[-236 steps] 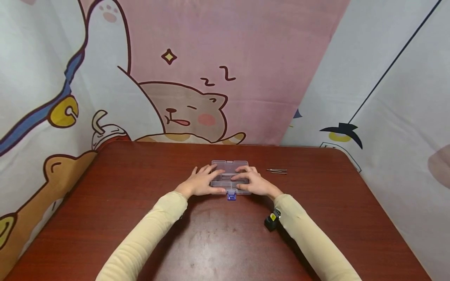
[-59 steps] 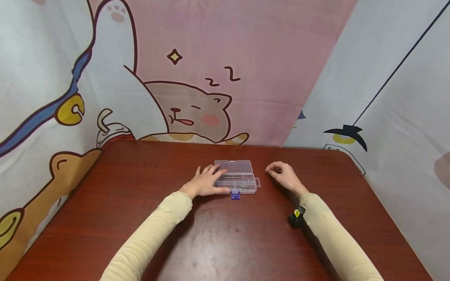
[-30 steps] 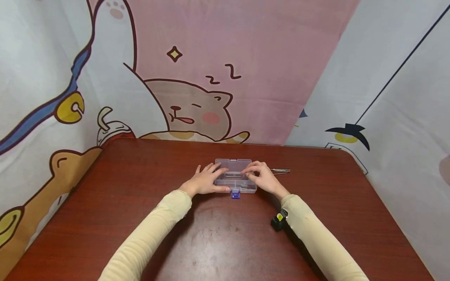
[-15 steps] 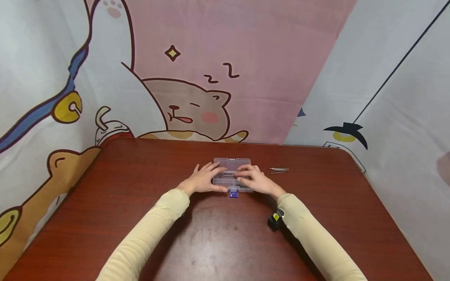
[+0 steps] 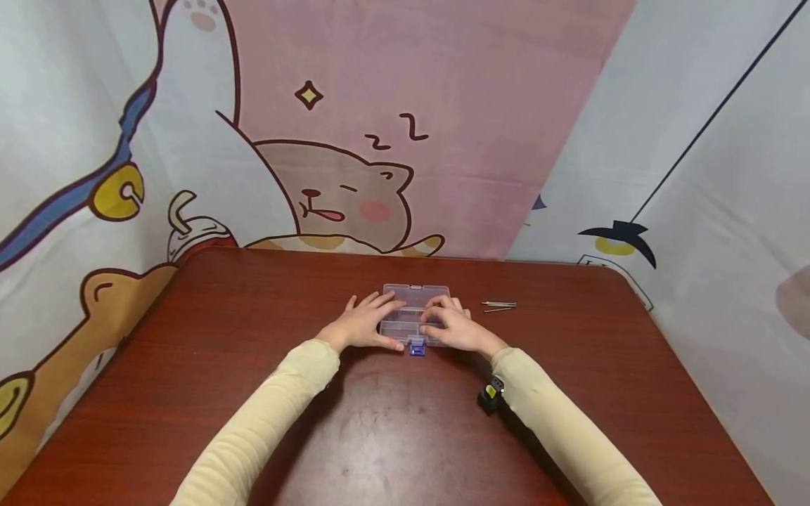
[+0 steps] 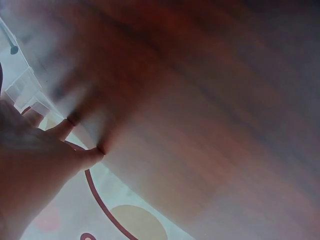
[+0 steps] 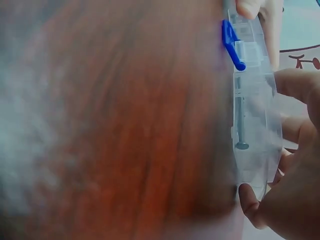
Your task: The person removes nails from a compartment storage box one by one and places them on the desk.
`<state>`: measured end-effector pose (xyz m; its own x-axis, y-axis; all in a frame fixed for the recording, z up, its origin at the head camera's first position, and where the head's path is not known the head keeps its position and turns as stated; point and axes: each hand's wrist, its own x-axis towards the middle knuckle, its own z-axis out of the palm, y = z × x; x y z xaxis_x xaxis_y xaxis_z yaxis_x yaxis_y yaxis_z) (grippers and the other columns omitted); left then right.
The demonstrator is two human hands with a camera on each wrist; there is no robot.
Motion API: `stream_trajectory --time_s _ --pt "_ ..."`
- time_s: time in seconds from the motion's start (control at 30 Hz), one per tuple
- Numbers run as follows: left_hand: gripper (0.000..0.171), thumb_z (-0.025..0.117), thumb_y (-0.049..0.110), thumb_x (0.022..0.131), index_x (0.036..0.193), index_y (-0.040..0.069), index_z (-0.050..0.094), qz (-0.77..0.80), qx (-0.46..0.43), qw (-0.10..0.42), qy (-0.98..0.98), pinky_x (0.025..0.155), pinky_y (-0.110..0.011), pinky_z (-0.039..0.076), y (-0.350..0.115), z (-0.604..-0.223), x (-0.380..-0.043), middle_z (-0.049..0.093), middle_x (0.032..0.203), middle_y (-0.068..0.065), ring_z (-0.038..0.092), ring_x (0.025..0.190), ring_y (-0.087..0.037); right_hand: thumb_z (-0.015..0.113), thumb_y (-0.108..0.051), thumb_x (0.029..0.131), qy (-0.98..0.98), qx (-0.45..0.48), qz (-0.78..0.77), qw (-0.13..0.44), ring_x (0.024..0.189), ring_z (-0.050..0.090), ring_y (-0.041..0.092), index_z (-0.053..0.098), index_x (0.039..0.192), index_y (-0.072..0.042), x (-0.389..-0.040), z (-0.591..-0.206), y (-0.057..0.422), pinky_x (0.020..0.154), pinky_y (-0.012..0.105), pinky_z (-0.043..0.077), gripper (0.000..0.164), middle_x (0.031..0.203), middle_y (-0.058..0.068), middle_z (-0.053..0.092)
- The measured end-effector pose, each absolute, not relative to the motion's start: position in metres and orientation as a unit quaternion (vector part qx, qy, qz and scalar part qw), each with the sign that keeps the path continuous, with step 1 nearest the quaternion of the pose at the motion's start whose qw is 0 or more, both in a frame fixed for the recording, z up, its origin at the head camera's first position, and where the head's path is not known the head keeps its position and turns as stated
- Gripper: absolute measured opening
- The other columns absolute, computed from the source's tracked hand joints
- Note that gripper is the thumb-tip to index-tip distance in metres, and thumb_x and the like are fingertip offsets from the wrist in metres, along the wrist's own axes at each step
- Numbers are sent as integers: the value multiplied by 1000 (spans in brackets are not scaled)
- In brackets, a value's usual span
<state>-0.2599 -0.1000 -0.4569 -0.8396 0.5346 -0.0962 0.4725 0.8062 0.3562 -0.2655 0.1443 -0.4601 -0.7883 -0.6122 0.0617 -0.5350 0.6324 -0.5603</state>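
A clear plastic compartment box [image 5: 414, 296] stands on the table with its lid raised at the back and its blue latch [image 5: 417, 349] hanging at the front. My left hand [image 5: 359, 327] rests along the box's left side, fingers spread and the thumb by the front edge. Over the right compartments, my right hand [image 5: 460, 332] bends its fingers and thumb down into the box. Whether the right fingertips hold something I cannot tell. Through the front wall, in the right wrist view, a nail [image 7: 241, 117] shows inside. Several nails [image 5: 500, 305] lie on the table to the right.
The brown table [image 5: 373, 429] extends around the box, with its far edge close to a cartoon-printed cloth [image 5: 474, 105]. A black wrist camera [image 5: 490, 396] hangs below the right sleeve. The raised lid stands behind both hands.
From beside the table nails, my right hand has moved left over the box. In the last half second its thumb and forefinger have curled more. My left hand stays at the box.
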Motion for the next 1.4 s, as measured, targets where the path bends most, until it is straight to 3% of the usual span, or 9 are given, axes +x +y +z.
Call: stream_trajectory --time_s 0.2,0.5,1.0,1.4 --pt "91 65 69 77 152 29 32 138 262 97 950 106 -67 12 -100 -457 -259 20 159 -5 18 143 -35 60 -26 96 885 -341 -302 96 124 30 35 68 123 -9 -265 -460 150 90 61 27 33 141 12 41" --pt "91 59 74 77 152 31 29 108 253 90 957 107 -66 13 -97 -457 -259 20 159 -3 18 143 -34 60 -25 95 878 -329 -322 133 126 29 37 69 119 -8 -271 -457 150 92 74 18 31 140 12 41" --pt "92 57 76 78 153 30 28 93 255 95 958 106 -66 14 -94 -454 -256 19 159 -2 17 143 -34 60 -19 94 898 -313 -294 95 122 31 35 66 99 -11 -266 -459 137 87 59 24 11 130 12 44" --pt "93 57 76 77 153 31 27 101 251 98 958 107 -66 12 -95 -457 -256 17 160 -1 16 144 -33 66 -18 90 881 -270 -383 62 119 37 33 68 94 -12 -262 -466 136 93 64 21 7 119 7 53"
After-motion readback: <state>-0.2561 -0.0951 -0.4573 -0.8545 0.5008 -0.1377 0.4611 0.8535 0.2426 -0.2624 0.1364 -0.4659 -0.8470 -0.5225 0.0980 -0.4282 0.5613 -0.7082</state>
